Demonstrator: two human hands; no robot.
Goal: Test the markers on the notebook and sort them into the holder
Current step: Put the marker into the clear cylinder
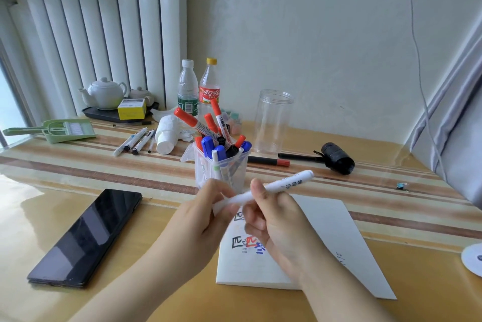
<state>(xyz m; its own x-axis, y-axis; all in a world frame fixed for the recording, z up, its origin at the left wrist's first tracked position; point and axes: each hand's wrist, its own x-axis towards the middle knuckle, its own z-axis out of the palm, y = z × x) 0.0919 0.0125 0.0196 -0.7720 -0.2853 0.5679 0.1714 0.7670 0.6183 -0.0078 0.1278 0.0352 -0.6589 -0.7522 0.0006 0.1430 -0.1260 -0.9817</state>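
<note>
White marker (263, 192), a smooth plastic cylinder with printed lettering, is lying almost level above the open notebook (326, 238), its long axis rising slightly from lower left to its rounded end at upper right. Both hands are gripping it, the left hand (200, 220) pinching the lower end and the right hand (271, 225) curling around the middle. Just beyond, the clear plastic holder (221, 167) is standing on the glossy striped worktop (130, 178), bristling with red, blue and black capped markers (208, 136).

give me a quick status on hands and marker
Left hand and right hand both grip white marker above notebook. Holder behind, nothing blocking.
</note>
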